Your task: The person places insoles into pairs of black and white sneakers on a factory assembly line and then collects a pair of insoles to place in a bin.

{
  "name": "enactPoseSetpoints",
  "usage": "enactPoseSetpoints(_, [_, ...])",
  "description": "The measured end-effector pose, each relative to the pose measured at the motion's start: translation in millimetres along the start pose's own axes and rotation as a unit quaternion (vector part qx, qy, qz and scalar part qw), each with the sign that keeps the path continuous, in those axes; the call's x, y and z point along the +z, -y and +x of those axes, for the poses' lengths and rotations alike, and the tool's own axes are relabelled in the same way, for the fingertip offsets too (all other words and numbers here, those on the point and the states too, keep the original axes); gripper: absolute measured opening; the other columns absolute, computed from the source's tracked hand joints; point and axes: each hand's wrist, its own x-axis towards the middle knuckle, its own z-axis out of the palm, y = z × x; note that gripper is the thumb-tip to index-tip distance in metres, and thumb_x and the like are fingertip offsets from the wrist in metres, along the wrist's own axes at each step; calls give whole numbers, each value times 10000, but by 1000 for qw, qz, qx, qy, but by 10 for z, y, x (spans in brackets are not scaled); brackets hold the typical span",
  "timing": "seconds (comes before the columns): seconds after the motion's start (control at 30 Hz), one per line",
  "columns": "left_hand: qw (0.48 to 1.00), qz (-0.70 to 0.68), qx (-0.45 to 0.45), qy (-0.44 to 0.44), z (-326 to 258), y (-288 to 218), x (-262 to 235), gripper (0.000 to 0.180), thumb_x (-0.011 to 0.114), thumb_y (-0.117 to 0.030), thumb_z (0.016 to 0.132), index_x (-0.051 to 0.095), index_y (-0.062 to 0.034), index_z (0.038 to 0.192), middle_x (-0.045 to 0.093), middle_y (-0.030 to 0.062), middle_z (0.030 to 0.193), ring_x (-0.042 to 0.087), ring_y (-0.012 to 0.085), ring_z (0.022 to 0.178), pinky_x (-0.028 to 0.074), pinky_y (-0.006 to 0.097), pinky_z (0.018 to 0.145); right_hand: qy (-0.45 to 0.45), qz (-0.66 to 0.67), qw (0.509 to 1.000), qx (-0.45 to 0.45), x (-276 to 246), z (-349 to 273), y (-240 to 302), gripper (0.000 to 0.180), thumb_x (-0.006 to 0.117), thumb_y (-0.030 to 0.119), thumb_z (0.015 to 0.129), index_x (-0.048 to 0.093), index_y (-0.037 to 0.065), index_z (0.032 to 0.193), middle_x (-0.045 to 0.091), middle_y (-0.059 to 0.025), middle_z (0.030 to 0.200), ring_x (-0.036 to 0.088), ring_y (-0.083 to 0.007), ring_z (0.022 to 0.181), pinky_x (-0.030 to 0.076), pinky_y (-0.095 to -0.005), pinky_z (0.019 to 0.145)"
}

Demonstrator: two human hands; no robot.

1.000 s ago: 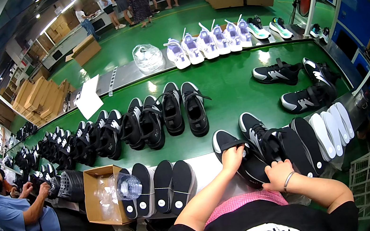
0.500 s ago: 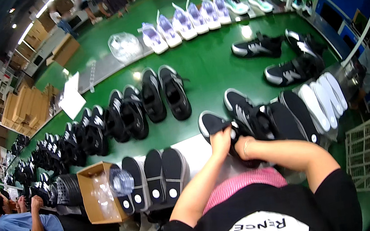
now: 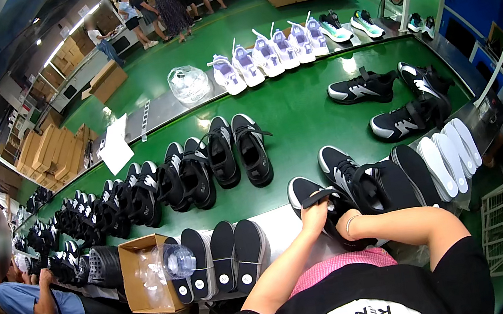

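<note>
A black sneaker (image 3: 299, 193) with a grey toe cap is in front of me at the near edge of the bench. My left hand (image 3: 315, 214) closes on its strap at the throat. At the shoe's opening is my right hand (image 3: 346, 225), with its fingers hidden inside the shoe. A matching sneaker (image 3: 338, 164) lies right beside it, toe pointing away. Black insoles (image 3: 411, 172) and white insoles (image 3: 437, 166) are lined up to the right of my right forearm.
Rows of black sneakers (image 3: 252, 150) stand along the green bench (image 3: 298, 117). Three more sneakers (image 3: 360, 86) lie at the far right. Lilac shoes (image 3: 267, 57) line the back ledge. A cardboard box (image 3: 147, 304) and stacked insoles (image 3: 223, 252) sit at left, near a co-worker (image 3: 39, 305).
The whole view has shifted, so the bench and shoes appear lower in the picture. Both hands stay at the same sneaker, and its strap now shows across the left fingers.
</note>
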Motion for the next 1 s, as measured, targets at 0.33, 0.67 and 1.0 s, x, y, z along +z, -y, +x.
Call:
enactPoseSetpoints(0.33, [998,19,-56,23,-143,-156,-72,163,504,-167,819,582,-53,905,603,145,825,578,317,779,448,366,702,160,164,973,6,206,-133,51,361,482,284,769,628,70,1020,630,-87,999,584,-240,947,432,-392,781])
enactPoseSetpoints(0.67, [955,250,148,60,-58,195,-120,232,490,-243,828,576,-47,918,604,168,847,582,341,798,452,403,693,-137,837,529,24,264,22,-137,313,540,309,837,583,-1,835,602,-66,739,555,-142,651,435,-267,601])
enactPoseSetpoints(1.0, [985,119,121,43,-17,-79,-117,253,477,-221,820,580,-9,912,597,165,871,579,324,815,449,402,710,-279,869,403,63,359,30,70,140,625,159,780,586,31,740,540,-18,632,491,-110,586,396,-232,575])
